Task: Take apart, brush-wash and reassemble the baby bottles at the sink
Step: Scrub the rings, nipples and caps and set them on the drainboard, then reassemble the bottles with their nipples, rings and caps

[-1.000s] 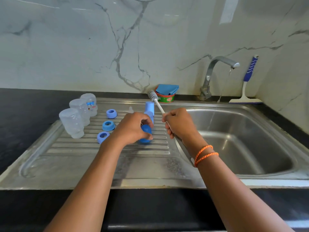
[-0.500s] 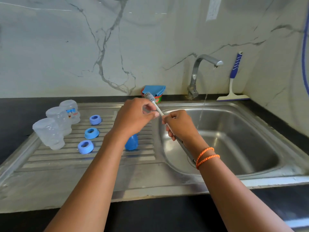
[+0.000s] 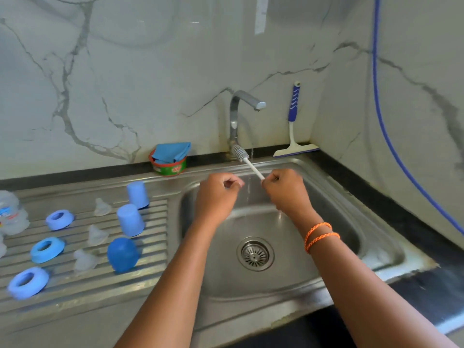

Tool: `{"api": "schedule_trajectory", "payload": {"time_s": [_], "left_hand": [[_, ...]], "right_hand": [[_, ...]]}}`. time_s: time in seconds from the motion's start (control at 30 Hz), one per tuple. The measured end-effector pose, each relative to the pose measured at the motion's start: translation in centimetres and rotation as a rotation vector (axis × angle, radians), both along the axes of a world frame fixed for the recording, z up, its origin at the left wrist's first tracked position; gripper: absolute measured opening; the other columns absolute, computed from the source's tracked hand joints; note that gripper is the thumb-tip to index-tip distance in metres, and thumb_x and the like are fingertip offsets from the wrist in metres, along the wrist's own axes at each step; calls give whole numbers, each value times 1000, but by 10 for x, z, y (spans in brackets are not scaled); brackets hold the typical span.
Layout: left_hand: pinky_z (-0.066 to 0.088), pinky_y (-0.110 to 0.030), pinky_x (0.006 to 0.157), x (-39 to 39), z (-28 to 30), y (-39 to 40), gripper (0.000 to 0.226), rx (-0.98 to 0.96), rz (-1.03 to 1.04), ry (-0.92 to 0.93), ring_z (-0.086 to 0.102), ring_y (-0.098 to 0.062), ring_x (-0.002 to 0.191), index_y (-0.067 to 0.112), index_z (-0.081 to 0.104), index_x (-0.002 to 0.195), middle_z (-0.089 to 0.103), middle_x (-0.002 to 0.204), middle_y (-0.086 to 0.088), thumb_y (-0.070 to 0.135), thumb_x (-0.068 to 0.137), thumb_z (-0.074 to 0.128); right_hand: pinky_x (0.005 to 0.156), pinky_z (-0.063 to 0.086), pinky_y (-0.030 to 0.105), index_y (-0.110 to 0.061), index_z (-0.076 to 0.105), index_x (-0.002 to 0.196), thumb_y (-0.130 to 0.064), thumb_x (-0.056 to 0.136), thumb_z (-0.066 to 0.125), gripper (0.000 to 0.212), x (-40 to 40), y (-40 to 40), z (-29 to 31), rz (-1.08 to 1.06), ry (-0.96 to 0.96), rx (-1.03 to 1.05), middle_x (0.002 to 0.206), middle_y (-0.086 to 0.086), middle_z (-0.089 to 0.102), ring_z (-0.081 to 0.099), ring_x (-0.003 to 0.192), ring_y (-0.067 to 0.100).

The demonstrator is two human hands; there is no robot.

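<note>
The bottles are already taken apart. On the draining board (image 3: 82,292) lie three blue rings (image 3: 47,249), three clear teats (image 3: 97,234) and three blue caps (image 3: 122,254) standing mouth down, all apart from one another. At the far left edge a clear bottle (image 3: 11,213) is only partly in view, so how many bottles stand there cannot be told. Over the sink (image 3: 334,214), a thin stream runs from the tap (image 3: 244,101). The right hand (image 3: 286,189) grips the white handle of the small brush (image 3: 247,163), its bristles pointing up toward the tap. The left hand (image 3: 218,194) is curled, fingertips pinched together; it may hold something small and clear, but that is too hard to see. Judging by this, the brush-washing is under way, and all the reassembly is still to do.
</note>
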State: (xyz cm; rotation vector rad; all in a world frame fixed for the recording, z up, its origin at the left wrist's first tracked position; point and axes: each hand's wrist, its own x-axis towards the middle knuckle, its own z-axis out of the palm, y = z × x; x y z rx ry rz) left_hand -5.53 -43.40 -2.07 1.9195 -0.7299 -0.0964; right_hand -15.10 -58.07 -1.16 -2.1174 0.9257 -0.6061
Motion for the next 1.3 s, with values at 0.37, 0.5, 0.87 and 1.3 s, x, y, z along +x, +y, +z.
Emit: {"api": "schedule_trajectory", "payload": {"time_s": [0.37,0.5,0.87,1.3], "left_hand": [[61,-37,78,-6,-43,-63,19,234,-89,25,72,-8,72,40,75,84,74,80,21,30,94,61],[59,-40,83,3,-47,-64,16,333,11,-114,71,-14,91,40,74,89,75,90,19,32,93,60],[59,-41,85,11,-47,-61,16,362,66,-117,71,-20,97,39,74,95,75,99,16,36,95,59],[55,-36,73,40,-28,10,15,132,158,-124,69,-17,82,31,75,89,73,83,12,30,98,64]], "right_hand": [[86,55,44,-9,70,109,-13,97,51,22,-41,-155,-5,-360,233,-418,114,19,68,63,107,43],[88,50,44,-8,68,116,-10,97,57,22,-48,-191,-14,-343,482,-608,119,18,62,57,114,38],[80,47,46,-6,75,109,1,87,56,30,-29,-167,-24,-367,350,-771,109,18,67,58,102,41],[64,44,40,-15,54,81,-17,98,51,17,74,58,-4,92,12,-395,86,14,68,64,82,41]]}}
